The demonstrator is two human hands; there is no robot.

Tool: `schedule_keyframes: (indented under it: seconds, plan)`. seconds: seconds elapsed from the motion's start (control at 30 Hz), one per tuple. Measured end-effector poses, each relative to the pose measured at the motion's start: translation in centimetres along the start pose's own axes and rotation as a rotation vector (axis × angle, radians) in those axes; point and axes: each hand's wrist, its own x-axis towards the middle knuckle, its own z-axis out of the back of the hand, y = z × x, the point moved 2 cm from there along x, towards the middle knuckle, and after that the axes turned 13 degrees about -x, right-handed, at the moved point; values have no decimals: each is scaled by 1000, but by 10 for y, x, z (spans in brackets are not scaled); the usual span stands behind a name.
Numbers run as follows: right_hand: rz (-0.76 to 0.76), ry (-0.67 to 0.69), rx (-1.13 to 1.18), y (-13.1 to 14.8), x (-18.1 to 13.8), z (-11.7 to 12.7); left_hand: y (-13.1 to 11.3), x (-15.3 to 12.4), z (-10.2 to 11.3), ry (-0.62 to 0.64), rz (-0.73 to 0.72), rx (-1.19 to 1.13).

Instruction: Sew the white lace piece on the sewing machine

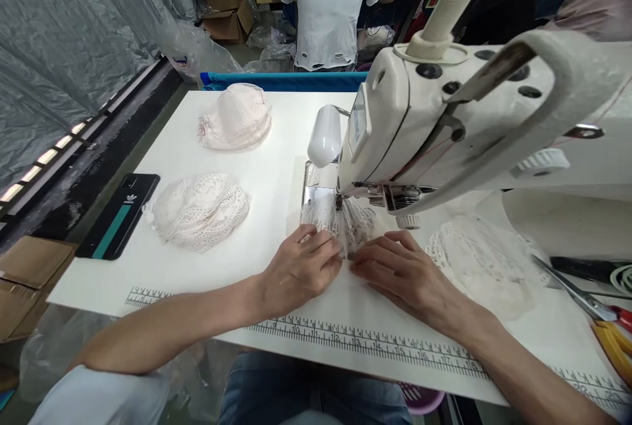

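Pressing a small white lace piece [340, 221] flat against the worktop [276, 175], directly in front of the needle area of the sewing machine [444, 122]: left hand [299, 270] with a narrow grip, fingertips pinching the near edge of the lace; right hand [402, 270] lying flat just beside it, fingers extended and touching the same edge, not closing around anything. Lying under the machine's presser foot, on the metal plate, with its near edge meeting both hands. Resting to the left on the worktop, well apart from the hands: a heap of white lace pieces [200, 210], and farther back a heap of pinkish lace cups [237, 117]. Lying at the left edge: a black phone [118, 214]. Spreading to the right of the right hand: more white lace [481, 260], with scissors [592, 303] near the right edge. Running along the near edge: a printed ruler scale [365, 339]. Standing beyond the worktop: a person in a white shirt [330, 4].
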Motion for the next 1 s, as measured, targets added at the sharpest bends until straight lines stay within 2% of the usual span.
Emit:
schedule_keyframes:
  seconds: [0.37,0.6,0.77,1.0]
  plan:
    - [46,-20,-65,0,2,2,-4,-5,-3,-5,-51,52]
    - [38,25,-58,1,2,2,-6,-4,1,28,-76,144]
    - [43,56,-46,0,1,0,-7,-2,1,14,-88,122]
    - [58,61,-38,0,1,-1,-6,-3,1,108,-81,89]
